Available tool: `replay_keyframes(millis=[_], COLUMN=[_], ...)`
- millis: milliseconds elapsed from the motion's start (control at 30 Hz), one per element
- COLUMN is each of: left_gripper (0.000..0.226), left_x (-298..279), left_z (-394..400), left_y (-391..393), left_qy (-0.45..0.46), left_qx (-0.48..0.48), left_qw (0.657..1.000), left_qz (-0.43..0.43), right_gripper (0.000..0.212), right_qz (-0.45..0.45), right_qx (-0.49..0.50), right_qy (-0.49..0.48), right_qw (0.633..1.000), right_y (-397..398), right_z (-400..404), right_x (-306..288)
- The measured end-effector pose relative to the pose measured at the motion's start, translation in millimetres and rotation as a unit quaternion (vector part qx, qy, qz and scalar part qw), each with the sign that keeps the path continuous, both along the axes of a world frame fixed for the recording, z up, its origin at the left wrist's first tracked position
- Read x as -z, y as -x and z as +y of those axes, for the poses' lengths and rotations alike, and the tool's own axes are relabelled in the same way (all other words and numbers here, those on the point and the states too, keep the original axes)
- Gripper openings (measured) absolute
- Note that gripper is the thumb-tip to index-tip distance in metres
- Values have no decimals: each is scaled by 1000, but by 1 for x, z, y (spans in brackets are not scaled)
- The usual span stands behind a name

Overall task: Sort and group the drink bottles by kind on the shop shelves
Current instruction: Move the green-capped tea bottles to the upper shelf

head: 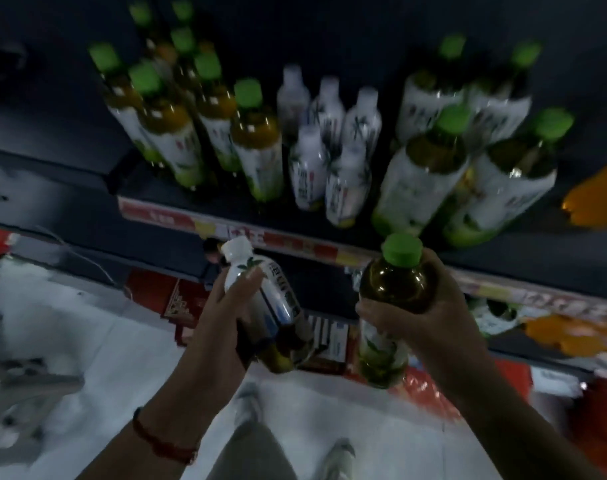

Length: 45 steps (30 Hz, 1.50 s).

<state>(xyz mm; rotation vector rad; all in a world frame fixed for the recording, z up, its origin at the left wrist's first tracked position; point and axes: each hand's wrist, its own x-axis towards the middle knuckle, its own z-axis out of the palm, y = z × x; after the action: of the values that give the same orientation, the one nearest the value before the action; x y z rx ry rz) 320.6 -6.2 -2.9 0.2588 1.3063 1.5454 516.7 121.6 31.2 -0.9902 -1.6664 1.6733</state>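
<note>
My left hand point(231, 308) grips a small white-capped bottle point(260, 289) with a white label, held in front of the shelf edge point(295, 245). My right hand point(430, 311) grips a larger green-capped bottle point(395, 282) of dark tea by its upper body. On the shelf above stand several green-capped tea bottles at the left point(257, 140), several small white-capped bottles in the middle point(309, 168), and several big green-capped bottles at the right point(430, 168).
An orange bottle point(593, 199) lies at the shelf's far right. A lower shelf holds red boxes point(181, 303) and orange packs point(565, 334). The white tiled floor point(104, 341) and my shoes point(336, 459) show below. The picture is dim and blurred.
</note>
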Motion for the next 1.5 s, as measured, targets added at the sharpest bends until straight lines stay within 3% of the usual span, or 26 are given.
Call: replay_keyframes(millis=[200, 333, 533, 700, 800, 867, 1167, 1333, 1433, 1500], left_gripper=[83, 59, 48, 48, 46, 37, 46, 60, 63, 55], left_x=[-24, -44, -53, -55, -55, -55, -48, -42, -42, -43], left_z=[10, 12, 9, 10, 13, 13, 16, 19, 23, 27], left_y=[76, 136, 207, 231, 237, 239, 243, 238, 230, 220], left_qy=[-49, -44, -32, -50, -55, -66, -91, -92, -93, -97], left_qx=[-5, -45, -42, -22, -14, 0, 61, 89, 115, 131], left_qw=[998, 995, 992, 991, 990, 989, 977, 970, 963, 959], left_qz=[30, 83, 117, 119, 128, 135, 184, 208, 224, 230], right_gripper=[51, 46, 53, 53, 64, 68, 62, 95, 91, 83], right_qz=[59, 74, 54, -22, -158, -210, -275, -330, -338, -305], right_qx=[32, 14, -26, -25, 6, 11, 25, 1, -23, -31], right_qy=[-71, -103, -140, -225, -367, -405, -352, -406, -456, -463], right_qw=[995, 992, 988, 974, 917, 890, 894, 852, 823, 832], right_y=[69, 128, 203, 247, 266, 275, 301, 311, 304, 292], right_z=[15, 17, 10, 10, 8, 9, 34, 46, 47, 45], right_x=[-46, -63, -73, -63, -53, -50, -65, -67, -66, -70])
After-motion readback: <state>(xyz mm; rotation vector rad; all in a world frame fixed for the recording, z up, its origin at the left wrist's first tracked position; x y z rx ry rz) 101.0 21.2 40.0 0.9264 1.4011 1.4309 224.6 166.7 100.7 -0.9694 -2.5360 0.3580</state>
